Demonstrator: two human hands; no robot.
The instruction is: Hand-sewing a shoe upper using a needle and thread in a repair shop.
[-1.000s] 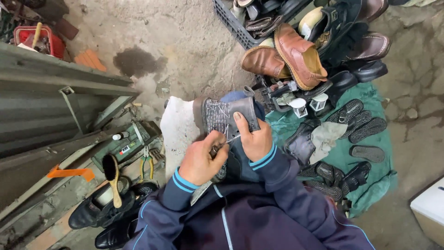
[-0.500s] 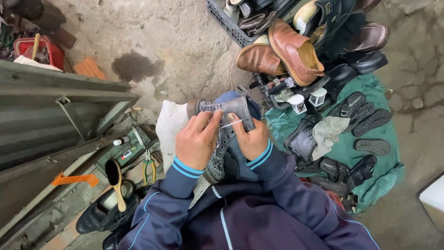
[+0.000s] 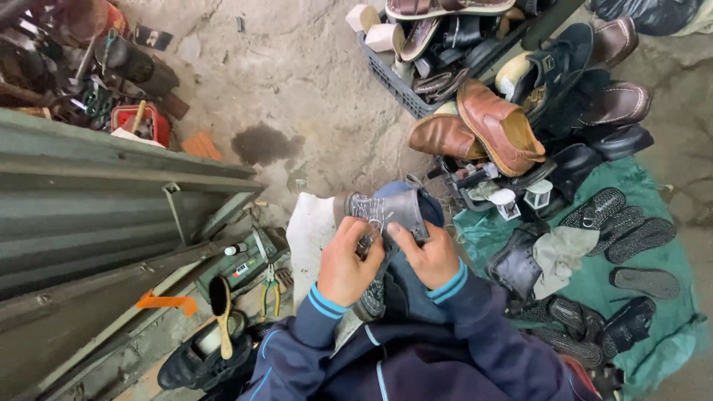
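Observation:
A dark shoe (image 3: 386, 212) lies sole-up on my lap, its grey tread facing me. My left hand (image 3: 347, 261) grips the sole from the left, fingers curled over its edge. My right hand (image 3: 427, 256) holds it from the right, thumb pressed on the tread near the middle. Both wrists show dark blue sleeves with light blue cuffs. A white sheet (image 3: 312, 238) lies under the shoe to the left. Whether a tool or thread sits between my fingers is hidden.
Two brown leather shoes (image 3: 483, 130) and a grey crate (image 3: 397, 85) of footwear lie ahead. Black sandals and soles (image 3: 631, 230) rest on a green cloth (image 3: 594, 289). A green metal box (image 3: 111, 200), yellow-handled pliers (image 3: 269, 293) and a brush (image 3: 221, 312) sit at my left.
My left hand has moved up from the lower part of the shoe to clasp the sole beside my right hand. The thin thread or tool seen earlier is out of sight.

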